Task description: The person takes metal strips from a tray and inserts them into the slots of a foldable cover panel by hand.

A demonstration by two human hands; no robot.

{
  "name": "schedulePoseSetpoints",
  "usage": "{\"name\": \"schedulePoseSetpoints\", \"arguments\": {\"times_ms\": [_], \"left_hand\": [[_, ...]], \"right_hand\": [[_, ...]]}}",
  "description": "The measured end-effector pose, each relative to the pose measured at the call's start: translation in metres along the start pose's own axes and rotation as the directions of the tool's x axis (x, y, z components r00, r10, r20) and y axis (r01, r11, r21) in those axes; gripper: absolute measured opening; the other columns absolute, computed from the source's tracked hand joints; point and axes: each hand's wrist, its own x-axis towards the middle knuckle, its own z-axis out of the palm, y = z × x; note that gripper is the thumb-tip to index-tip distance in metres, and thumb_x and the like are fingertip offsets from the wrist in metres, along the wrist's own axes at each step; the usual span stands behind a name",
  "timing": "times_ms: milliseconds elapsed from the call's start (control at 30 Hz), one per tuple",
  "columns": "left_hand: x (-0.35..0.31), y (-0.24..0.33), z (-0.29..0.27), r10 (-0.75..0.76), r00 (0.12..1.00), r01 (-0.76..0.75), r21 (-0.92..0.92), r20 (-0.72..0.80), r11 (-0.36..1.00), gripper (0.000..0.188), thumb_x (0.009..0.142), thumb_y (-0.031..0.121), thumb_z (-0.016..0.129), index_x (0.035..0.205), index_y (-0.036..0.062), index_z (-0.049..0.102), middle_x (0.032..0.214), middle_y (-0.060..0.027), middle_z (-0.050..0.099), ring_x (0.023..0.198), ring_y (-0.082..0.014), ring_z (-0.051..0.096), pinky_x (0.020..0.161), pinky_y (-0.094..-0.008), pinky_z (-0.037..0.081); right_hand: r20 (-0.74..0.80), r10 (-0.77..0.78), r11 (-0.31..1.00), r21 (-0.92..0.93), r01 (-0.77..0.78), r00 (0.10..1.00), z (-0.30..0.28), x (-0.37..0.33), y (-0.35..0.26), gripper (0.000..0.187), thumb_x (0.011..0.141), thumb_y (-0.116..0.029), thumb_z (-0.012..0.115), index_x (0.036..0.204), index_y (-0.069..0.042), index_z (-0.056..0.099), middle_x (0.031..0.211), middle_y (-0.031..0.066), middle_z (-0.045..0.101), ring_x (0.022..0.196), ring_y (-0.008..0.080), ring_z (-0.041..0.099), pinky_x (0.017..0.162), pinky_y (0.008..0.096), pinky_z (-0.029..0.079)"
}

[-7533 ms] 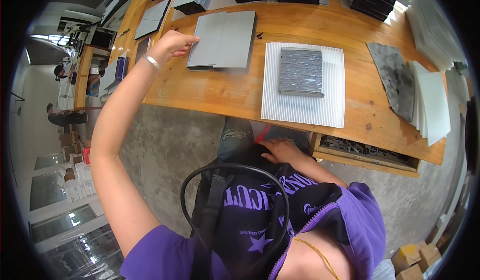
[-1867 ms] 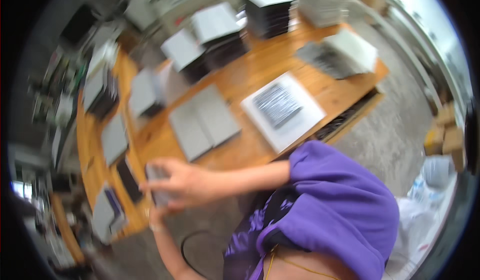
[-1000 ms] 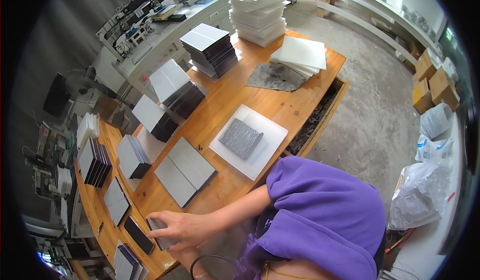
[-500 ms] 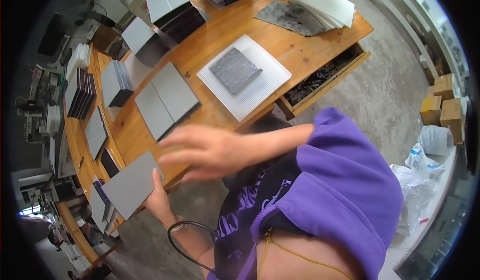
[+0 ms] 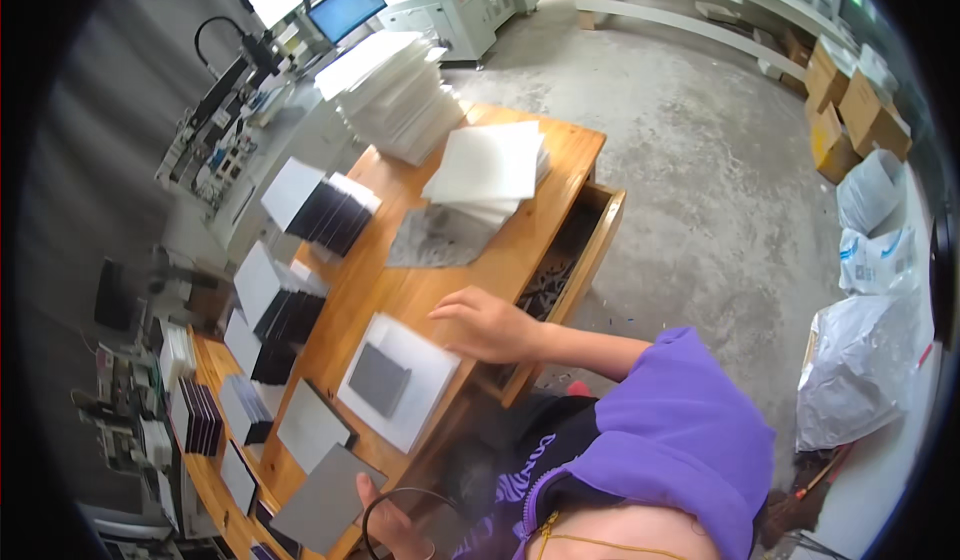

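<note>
My left hand (image 5: 392, 522) grips the edge of a flat grey rectangular panel (image 5: 326, 500), its thumb on the upper face. The panel is held at the near left edge of the table, partly over another grey panel (image 5: 312, 426) lying there. My right hand (image 5: 488, 328) hovers beside the far right corner of a white sheet (image 5: 428, 380) and close to the drawer. Its fingers are stretched out with nothing seen in them. On the white sheet lies a smaller dark grey square pad (image 5: 379, 380).
The wooden table (image 5: 352, 305) bears several stacks of dark-edged panels (image 5: 330, 218) along its left. Farther back are a speckled grey sheet (image 5: 430, 242), white sheets (image 5: 487, 163) and a tall white stack (image 5: 392, 100). An open drawer (image 5: 575, 285) juts out right, holding small dark pieces.
My right hand has moved away from the held panel to the space between the white sheet and the drawer. My left hand still holds the panel. The view has swung toward the table's far end.
</note>
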Motion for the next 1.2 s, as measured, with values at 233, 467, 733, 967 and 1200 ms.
{"name": "schedulePoseSetpoints", "arguments": {"times_ms": [233, 467, 733, 967, 1200], "left_hand": [[-0.03, 0.004, 0.007, 0.032, 0.999, -0.03, 0.05, -0.038, 0.998, 0.015, 0.087, 0.007, 0.056, 0.099, -0.0022, 0.058, 0.09, -0.0055, 0.061, 0.079, -0.0105, 0.057, 0.07, -0.0222, 0.046], [-0.034, 0.005, 0.016, 0.072, 0.996, -0.073, 0.038, 0.044, 0.997, 0.017, 0.088, 0.008, 0.056, 0.101, -0.0024, 0.057, 0.092, -0.0055, 0.06, 0.081, -0.0102, 0.056, 0.07, -0.0221, 0.046], [0.01, -0.013, 0.01, 0.046, 0.993, -0.048, 0.022, 0.105, 0.999, 0.017, 0.088, 0.007, 0.055, 0.102, -0.0032, 0.057, 0.09, -0.0058, 0.059, 0.079, -0.0099, 0.056, 0.07, -0.0232, 0.047], [0.021, 0.005, 0.031, -0.06, 0.998, 0.059, 0.023, 0.035, 0.998, 0.026, 0.088, 0.009, 0.055, 0.109, -0.0073, 0.054, 0.097, -0.0083, 0.059, 0.085, -0.0141, 0.057, 0.078, -0.0257, 0.046], [0.056, 0.004, 0.039, -0.275, 0.946, 0.298, -0.13, 0.172, 0.946, 0.038, 0.087, 0.005, 0.054, 0.123, -0.0027, 0.044, 0.123, -0.0083, 0.048, 0.112, -0.0182, 0.047, 0.097, -0.0326, 0.036]], "right_hand": [[-0.066, 0.005, 1.0, 0.023, -0.003, 0.998, 0.007, -0.009, 0.018, 0.036, 0.078, -0.019, 0.066, 0.11, -0.008, 0.053, 0.1, 0.0131, 0.056, 0.095, 0.0293, 0.054, 0.081, 0.0362, 0.045], [-0.007, -0.046, 0.999, 0.029, 0.046, 0.999, 0.004, -0.011, 0.02, 0.047, 0.075, -0.03, 0.067, 0.11, -0.003, 0.052, 0.096, 0.0148, 0.056, 0.093, 0.0299, 0.053, 0.082, 0.0357, 0.045], [0.134, -0.037, 0.982, -0.178, 0.061, 0.99, 0.004, -0.01, 0.005, 0.062, 0.064, -0.041, 0.074, 0.11, -0.005, 0.053, 0.097, 0.0103, 0.057, 0.097, 0.0261, 0.051, 0.085, 0.0366, 0.039], [0.207, -0.025, 0.988, -0.146, 0.056, 0.978, 0.002, 0.005, -0.004, 0.06, 0.067, -0.039, 0.071, 0.113, -0.005, 0.052, 0.099, 0.0126, 0.056, 0.096, 0.0283, 0.051, 0.084, 0.0391, 0.04], [0.233, 0.168, 0.888, 0.387, -0.25, 0.958, 0.025, 0.047, -0.048, 0.031, 0.074, -0.005, 0.069, 0.103, -0.001, 0.059, 0.091, 0.0095, 0.06, 0.08, 0.0183, 0.058, 0.069, 0.0274, 0.047]]}}
